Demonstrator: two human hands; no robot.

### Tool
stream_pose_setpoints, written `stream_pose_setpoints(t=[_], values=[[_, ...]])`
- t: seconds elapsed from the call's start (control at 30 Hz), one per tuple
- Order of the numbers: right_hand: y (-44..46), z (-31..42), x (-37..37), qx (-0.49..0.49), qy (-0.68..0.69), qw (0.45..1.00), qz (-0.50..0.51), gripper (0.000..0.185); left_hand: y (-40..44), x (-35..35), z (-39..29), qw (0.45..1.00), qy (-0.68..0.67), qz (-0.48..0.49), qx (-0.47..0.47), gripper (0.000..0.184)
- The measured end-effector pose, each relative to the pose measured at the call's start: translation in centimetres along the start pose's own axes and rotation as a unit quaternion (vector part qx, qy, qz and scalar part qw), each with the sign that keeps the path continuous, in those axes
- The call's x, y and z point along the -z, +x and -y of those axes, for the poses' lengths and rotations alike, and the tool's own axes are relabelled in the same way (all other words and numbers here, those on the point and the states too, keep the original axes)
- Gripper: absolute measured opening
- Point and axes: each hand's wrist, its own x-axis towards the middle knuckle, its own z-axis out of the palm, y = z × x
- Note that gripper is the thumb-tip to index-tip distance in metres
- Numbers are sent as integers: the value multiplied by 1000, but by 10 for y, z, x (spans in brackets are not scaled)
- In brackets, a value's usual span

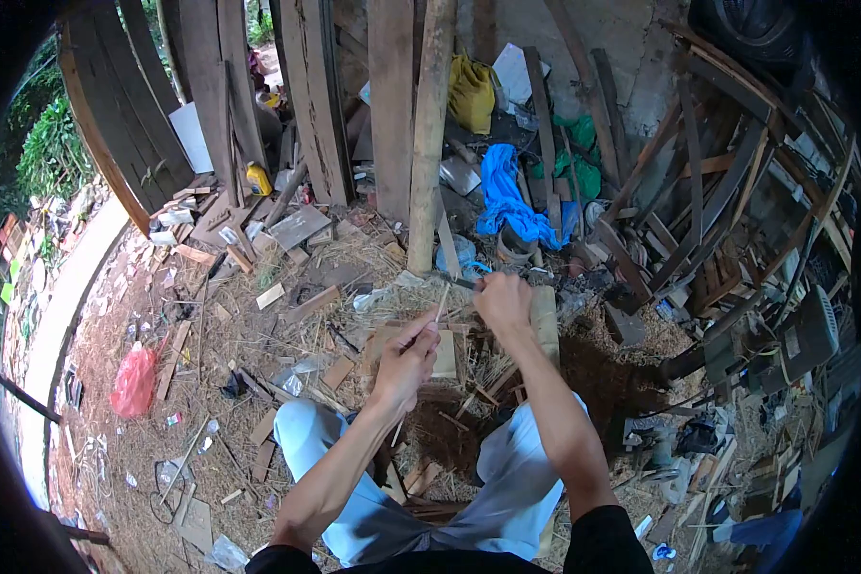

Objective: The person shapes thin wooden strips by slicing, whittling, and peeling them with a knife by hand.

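Observation:
My left hand (408, 364) is closed round a thin pale stick (444, 300), whose upper end sticks out above the fingers and whose lower end shows below the wrist. My right hand (503, 300) is closed on the handle of a dark knife (457, 281), its blade pointing left beside the stick's upper end. Both hands are above a wooden block (543, 320) and some split strips, in front of my knees.
A bamboo post (429, 143) stands just ahead. Blue cloth (512, 196) and a yellow sack (471, 94) lie behind it. Leaning planks are at the back, piled wood at the right. A red plastic bag (135, 381) and scraps litter the ground at left.

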Motion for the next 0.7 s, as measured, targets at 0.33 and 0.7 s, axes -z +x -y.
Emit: stream_pose_setpoints(t=[0.33, 0.7], values=[[26, -64, -10, -183, -14, 983, 0, 23, -31, 12, -1, 997, 54, 22, 48, 32], [-36, 32, -8, 142, 41, 986, 79, 13, 7, 17, 12, 999, -31, 41, 16, 35]])
